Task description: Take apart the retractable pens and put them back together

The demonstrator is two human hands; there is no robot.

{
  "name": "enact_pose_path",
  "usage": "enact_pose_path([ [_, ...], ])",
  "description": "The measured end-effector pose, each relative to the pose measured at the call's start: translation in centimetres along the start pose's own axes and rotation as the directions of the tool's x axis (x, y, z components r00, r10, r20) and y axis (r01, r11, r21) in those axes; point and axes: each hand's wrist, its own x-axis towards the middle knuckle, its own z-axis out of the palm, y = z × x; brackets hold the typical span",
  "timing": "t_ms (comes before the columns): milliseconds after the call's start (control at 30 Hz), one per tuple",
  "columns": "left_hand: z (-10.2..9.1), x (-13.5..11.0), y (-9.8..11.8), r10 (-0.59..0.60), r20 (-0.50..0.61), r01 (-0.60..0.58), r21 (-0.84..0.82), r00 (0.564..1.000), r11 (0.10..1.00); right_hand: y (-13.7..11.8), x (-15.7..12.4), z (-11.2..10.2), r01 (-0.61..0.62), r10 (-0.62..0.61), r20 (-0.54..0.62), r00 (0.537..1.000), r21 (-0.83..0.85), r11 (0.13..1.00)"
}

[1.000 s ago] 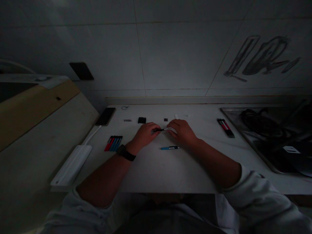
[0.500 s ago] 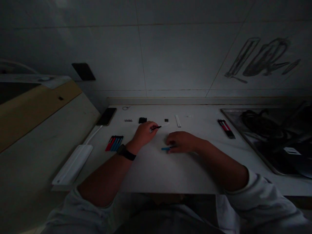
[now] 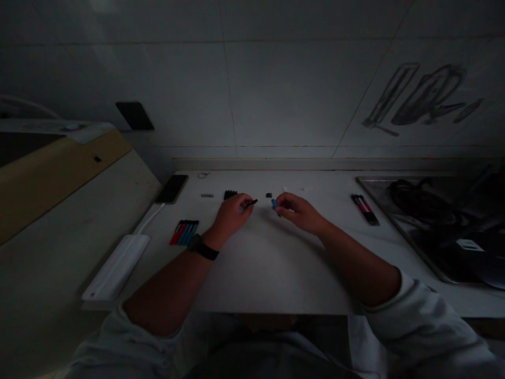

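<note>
The scene is dim. My left hand (image 3: 232, 214) is closed on a small black pen part (image 3: 251, 202) that pokes out to the right past its fingers. My right hand (image 3: 296, 209) is closed on a blue pen (image 3: 273, 203), of which only the blue end shows at the fingertips. The two hands sit a few centimetres apart above the white table (image 3: 256, 263), with the black part and the blue end pointing toward each other. A dark watch is on my left wrist.
A row of red and blue pens (image 3: 184, 232) lies at the left, a phone (image 3: 171, 188) behind it. Small black parts (image 3: 230, 194) lie beyond my hands. Red and black pens (image 3: 364, 208) lie at the right by a metal sink (image 3: 434, 221). A white box (image 3: 116, 266) lies at the left edge.
My right hand let go of the white piece, dropped to the blue pen lying on the table, picked it up and brought it back up near my left hand.
</note>
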Motion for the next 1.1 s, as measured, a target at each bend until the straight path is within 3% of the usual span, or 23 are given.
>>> enact_pose_path([
  [100, -0.1, 0.0, 0.1, -0.007, -0.028, 0.006, -0.02, 1.0, 1.0, 1.5, 0.4, -0.1, -0.05, 0.053, -0.15, 0.987, 0.028, 0.998],
  [267, -0.2, 0.0, 0.3, 0.016, -0.04, -0.018, -0.048, 0.999, 0.999, 2.5, 0.2, -0.5, -0.056, -0.024, -0.281, 0.959, -0.273, 0.96],
  [433, -0.2, 0.0, 0.4, 0.044, -0.024, -0.045, -0.038, 0.999, 0.998, 2.0, 0.0, -0.9, 0.0, -0.118, -0.23, 0.966, -0.456, 0.89],
  [900, -0.4, 0.1, 0.7, 0.069, 0.005, -0.069, 0.015, 0.998, 0.998, 1.5, -0.2, -1.1, 0.056, -0.184, -0.2, 0.962, -0.515, 0.855],
  [1100, -0.2, 0.0, 0.4, 0.098, 0.016, -0.098, 0.017, 0.995, 0.995, 1.6, -0.2, -0.6, 0.105, -0.218, -0.107, 0.97, -0.627, 0.772],
])
